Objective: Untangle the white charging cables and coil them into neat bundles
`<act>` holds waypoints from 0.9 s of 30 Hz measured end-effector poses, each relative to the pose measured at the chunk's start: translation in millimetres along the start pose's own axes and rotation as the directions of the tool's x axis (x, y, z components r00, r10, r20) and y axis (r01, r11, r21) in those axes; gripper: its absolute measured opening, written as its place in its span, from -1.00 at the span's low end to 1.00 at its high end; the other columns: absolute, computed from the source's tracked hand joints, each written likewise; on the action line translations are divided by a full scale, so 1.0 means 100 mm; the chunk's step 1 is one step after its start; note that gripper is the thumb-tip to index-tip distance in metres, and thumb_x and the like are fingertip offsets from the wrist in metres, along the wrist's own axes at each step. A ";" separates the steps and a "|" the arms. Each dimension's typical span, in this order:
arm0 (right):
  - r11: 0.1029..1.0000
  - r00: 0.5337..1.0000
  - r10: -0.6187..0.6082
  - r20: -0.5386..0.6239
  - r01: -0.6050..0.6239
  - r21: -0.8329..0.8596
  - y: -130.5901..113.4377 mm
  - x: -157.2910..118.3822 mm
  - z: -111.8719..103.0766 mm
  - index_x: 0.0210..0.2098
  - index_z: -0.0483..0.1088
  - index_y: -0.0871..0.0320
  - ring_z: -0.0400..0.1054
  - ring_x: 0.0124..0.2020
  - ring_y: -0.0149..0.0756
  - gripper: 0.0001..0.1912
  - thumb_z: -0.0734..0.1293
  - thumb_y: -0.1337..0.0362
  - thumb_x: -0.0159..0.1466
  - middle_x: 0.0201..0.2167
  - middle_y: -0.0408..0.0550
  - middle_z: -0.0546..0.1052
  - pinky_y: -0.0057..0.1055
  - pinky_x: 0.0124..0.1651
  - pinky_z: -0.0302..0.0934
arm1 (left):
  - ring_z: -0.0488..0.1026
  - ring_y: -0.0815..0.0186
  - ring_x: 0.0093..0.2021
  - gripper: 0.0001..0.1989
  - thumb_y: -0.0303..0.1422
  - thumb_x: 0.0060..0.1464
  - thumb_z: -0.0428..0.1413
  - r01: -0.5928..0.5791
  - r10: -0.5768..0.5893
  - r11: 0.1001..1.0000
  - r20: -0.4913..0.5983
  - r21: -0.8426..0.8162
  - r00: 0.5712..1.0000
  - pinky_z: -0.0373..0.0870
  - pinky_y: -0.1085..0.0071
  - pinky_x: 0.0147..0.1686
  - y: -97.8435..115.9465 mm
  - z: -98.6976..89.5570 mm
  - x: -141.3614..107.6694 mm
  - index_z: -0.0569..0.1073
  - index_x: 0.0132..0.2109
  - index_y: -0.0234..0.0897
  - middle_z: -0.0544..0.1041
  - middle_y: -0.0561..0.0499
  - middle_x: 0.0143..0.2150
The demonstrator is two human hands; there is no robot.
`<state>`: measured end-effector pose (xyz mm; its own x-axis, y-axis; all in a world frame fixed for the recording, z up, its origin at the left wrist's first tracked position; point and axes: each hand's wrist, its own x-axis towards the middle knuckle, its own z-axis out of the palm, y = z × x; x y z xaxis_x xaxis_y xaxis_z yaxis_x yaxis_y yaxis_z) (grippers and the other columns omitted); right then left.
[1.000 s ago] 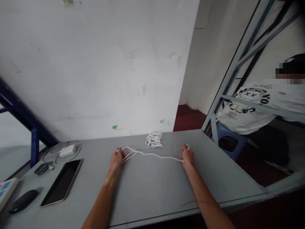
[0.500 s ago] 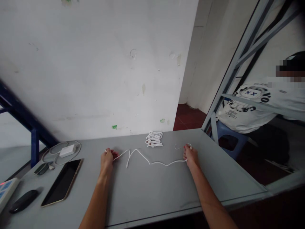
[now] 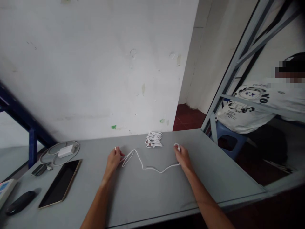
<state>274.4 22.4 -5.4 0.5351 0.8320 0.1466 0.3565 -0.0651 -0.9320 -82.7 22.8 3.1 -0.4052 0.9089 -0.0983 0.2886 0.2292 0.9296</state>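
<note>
The left hand pinches a white cord whose other side the right hand grips; it sags slack between them across the gray table. It looks light, limp, quick to tangle, best held near its tips.

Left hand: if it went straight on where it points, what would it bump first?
Probably the wall: the left hand's line crosses the desk, passing left of the cable bundle, though depth is hard to judge.
</note>
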 end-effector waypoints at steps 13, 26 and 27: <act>0.921 0.881 -0.376 0.287 0.389 0.014 -0.06 -0.60 0.46 -0.16 0.40 0.11 0.45 -0.53 -0.19 -0.68 0.23 0.12 0.15 -0.49 -0.06 0.59 -0.39 -0.44 0.26 | 0.44 0.23 -0.28 -0.64 -0.01 0.15 0.21 -0.678 0.293 0.616 0.682 0.401 0.670 0.24 0.36 -0.29 0.15 0.39 -0.65 0.45 -0.23 -0.23 0.55 -0.01 -0.24; 0.904 0.884 -0.384 0.266 0.418 -0.085 -0.02 -0.58 0.52 -0.18 0.40 0.14 0.49 -0.41 -0.13 -0.71 0.23 0.16 0.15 -0.42 0.01 0.61 -0.36 -0.35 0.27 | 0.48 0.09 -0.02 -0.65 -0.17 0.13 0.28 -0.794 0.303 0.498 0.788 0.347 0.535 0.40 0.23 0.04 0.17 0.40 -0.75 0.47 -0.04 -0.29 0.56 -0.16 0.00; 0.910 0.886 -0.372 0.275 0.407 -0.078 -0.02 -0.58 0.52 -0.17 0.40 0.13 0.49 -0.41 -0.13 -0.70 0.23 0.15 0.15 -0.41 0.01 0.61 -0.36 -0.35 0.27 | 0.49 0.08 -0.01 -0.76 -0.23 0.25 0.17 -0.801 0.306 0.473 0.785 0.367 0.540 0.39 0.21 0.06 0.16 0.44 -0.76 0.47 -0.05 -0.30 0.57 -0.19 -0.01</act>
<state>203.0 3.3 -29.5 0.1312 0.9131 0.3861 0.6019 0.2361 -0.7629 -8.8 -27.4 10.0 0.5501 0.8337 -0.0477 0.7794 -0.4921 0.3877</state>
